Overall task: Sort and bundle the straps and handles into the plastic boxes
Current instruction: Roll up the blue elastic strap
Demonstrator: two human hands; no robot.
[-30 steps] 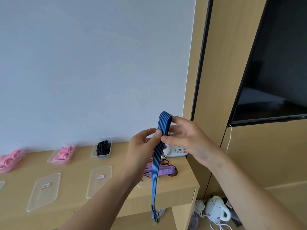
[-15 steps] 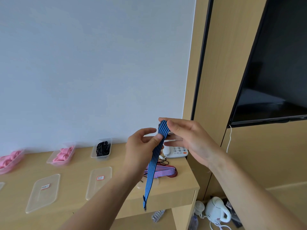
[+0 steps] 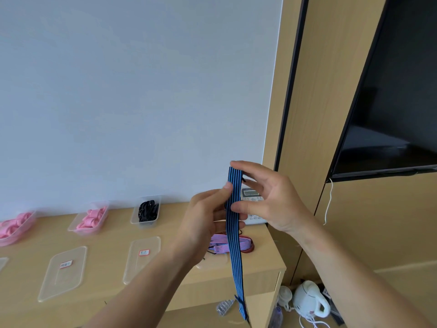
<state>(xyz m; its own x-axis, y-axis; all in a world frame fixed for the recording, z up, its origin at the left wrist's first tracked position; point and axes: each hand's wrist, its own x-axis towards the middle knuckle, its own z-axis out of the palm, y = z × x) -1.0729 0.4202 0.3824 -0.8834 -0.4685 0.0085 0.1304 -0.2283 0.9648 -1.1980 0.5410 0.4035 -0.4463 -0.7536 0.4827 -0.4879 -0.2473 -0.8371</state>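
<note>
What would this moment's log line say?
left hand pinches blue strap | right hand holds its top fold | tail hangs past desk edge

Pale grey-blue wall (image 3: 118, 91) behind a light wooden desk (image 3: 106, 261); wood-veneer panelling (image 3: 319, 114) at right carries a black television (image 3: 397, 114).

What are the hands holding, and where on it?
Both hands hold the blue striped strap at its upper end; left hand pinches, right hand grips; tail hangs free.
</note>
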